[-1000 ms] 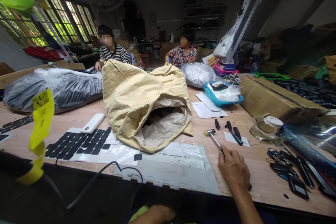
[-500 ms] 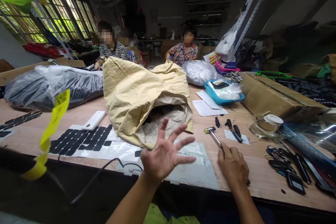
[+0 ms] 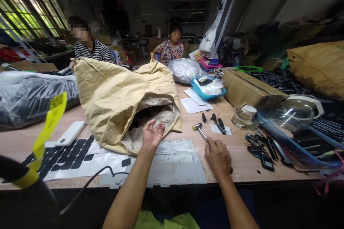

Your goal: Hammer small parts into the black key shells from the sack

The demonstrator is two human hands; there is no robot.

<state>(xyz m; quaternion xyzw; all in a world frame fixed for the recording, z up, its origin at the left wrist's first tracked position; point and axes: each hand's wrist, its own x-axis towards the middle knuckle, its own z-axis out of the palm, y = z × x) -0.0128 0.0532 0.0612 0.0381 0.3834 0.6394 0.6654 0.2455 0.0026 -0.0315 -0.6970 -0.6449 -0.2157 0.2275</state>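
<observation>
At the mouth of a large beige cloth sack (image 3: pixel 113 89) is my left hand (image 3: pixel 153 135), palm turned up and fingers loosely curled, with nothing visible in it. The sack lies on its side with a pale woven lining; its dark inside hides what it contains. My right hand (image 3: pixel 218 155) is closed around the handle of a small hammer (image 3: pixel 202 133), resting on the table. The hammer's yellowish-and-metal head points away to the left. Under and beside my left hand lies a pale translucent sheet (image 3: pixel 174 170).
Behind the hammer lie black-handled screwdrivers (image 3: pixel 218 123) and white papers (image 3: pixel 195 103). Keys (image 3: pixel 254 145), a glass pot (image 3: pixel 292 112) and a cardboard box (image 3: pixel 247 86) stand to the right. A blue basket (image 3: pixel 208 94) sits farther back. Two people (image 3: pixel 94 50) sit across the table (image 3: pixel 233 171).
My left hand has moved forward to the sack's mouth, its spread fingers now curling. The right hand keeps its hold on the hammer. The view has swung to the right.
</observation>
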